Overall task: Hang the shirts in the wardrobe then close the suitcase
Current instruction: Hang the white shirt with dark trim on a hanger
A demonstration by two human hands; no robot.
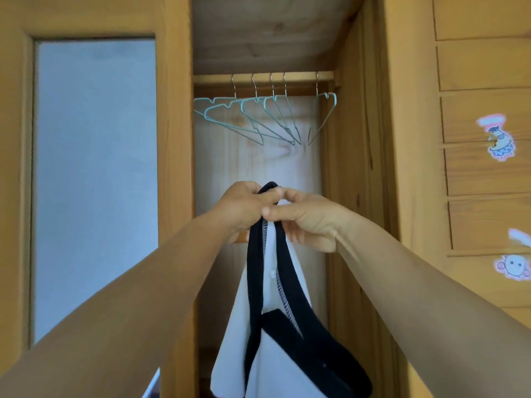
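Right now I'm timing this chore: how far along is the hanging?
Nothing looks hung: the five pale green wire hangers on the wooden wardrobe rail are bare. In hand: left hand and right hand grip the white shirt with black collar. Left: hanger it, hang it; the suitcase is out of view.

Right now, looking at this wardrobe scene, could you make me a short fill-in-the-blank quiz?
1. Both hands, left hand and right hand, hold the white shirt by its ____ collar.
2. The number of empty hangers on the rail is ____.
3. The stickers are on the wardrobe panel to the ____.

Missing words: black; five; right
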